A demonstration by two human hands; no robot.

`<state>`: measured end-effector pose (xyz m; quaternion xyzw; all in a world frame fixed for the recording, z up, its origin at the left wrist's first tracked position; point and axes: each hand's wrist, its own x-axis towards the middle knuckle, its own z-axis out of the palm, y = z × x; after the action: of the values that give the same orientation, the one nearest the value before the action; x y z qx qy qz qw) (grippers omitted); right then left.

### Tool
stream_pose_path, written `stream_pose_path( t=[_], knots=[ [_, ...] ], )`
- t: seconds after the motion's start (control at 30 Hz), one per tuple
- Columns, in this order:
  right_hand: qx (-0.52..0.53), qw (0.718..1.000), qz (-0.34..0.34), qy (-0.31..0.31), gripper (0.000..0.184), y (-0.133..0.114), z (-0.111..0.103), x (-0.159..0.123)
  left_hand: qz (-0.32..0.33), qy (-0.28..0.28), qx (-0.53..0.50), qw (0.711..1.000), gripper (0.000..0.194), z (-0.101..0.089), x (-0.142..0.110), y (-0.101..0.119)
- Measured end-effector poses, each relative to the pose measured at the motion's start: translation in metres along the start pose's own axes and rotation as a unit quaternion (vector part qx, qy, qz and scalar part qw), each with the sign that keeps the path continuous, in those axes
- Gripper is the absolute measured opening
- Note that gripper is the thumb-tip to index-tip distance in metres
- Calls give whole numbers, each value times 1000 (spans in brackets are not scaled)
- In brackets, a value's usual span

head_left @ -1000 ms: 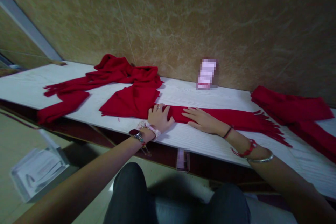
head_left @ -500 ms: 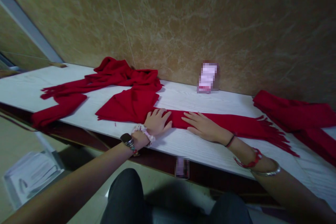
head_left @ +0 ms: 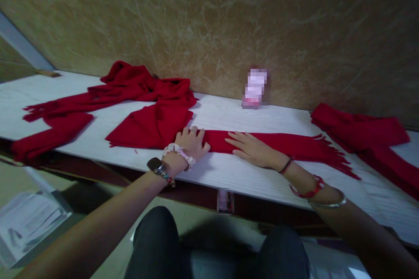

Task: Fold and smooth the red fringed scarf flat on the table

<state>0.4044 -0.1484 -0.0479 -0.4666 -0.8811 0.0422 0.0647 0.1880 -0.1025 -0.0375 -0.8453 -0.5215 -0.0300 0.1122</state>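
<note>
A red fringed scarf (head_left: 288, 146) lies in a long flat strip across the white tabletop, its tassels pointing right. My left hand (head_left: 190, 146) rests on it where the strip meets a bunched, fanned-out red part (head_left: 147, 128); the fingers are spread and slightly bent. To its right, my right hand (head_left: 252, 150) lies flat on the strip, fingers stretched out. Neither hand is closed around the cloth. What lies beneath the palms is hidden.
More red scarves lie crumpled at the back left (head_left: 131, 83) and folded at the right (head_left: 360, 128). A blurred-out phone-like object (head_left: 255, 87) leans on the tiled wall (head_left: 209, 22). Below the white table (head_left: 216, 113), a grey container with papers (head_left: 29, 222) stands at lower left.
The view has shifted slightly, so the tabletop things appear higher and a little left. My left fingers look a bit more bent on the scarf; my right hand remains flat.
</note>
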Motion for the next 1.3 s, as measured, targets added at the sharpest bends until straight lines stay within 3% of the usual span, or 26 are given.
stream_pose_path(
  t=[0.1,0.23,0.3,0.57,0.7,0.9,1.07,1.23,1.3],
  knots=[
    [6,1000,8,0,52,1,1,1,-23,-1,7,1000,41,0,-3,4],
    [17,1000,8,-1,52,2,0,1,131,-16,-54,990,47,8,0,4],
    [22,1000,9,3,52,2,-1,1,168,-11,-85,982,47,13,1,1],
    [23,1000,9,8,51,3,0,2,38,73,-53,995,40,13,-8,3],
    [20,1000,10,9,52,3,0,1,-14,52,-13,998,50,13,-7,7],
    [-1,999,30,42,54,-5,-1,9,28,11,-37,999,53,15,-5,5],
    [-24,1000,20,-3,52,-6,1,10,44,-11,-58,997,54,14,-5,4],
    [-31,995,81,-41,55,5,-7,-4,44,-9,-57,997,55,16,-4,4],
    [-32,993,108,-26,55,0,-10,0,48,-4,-59,997,56,16,-4,4]
  ],
)
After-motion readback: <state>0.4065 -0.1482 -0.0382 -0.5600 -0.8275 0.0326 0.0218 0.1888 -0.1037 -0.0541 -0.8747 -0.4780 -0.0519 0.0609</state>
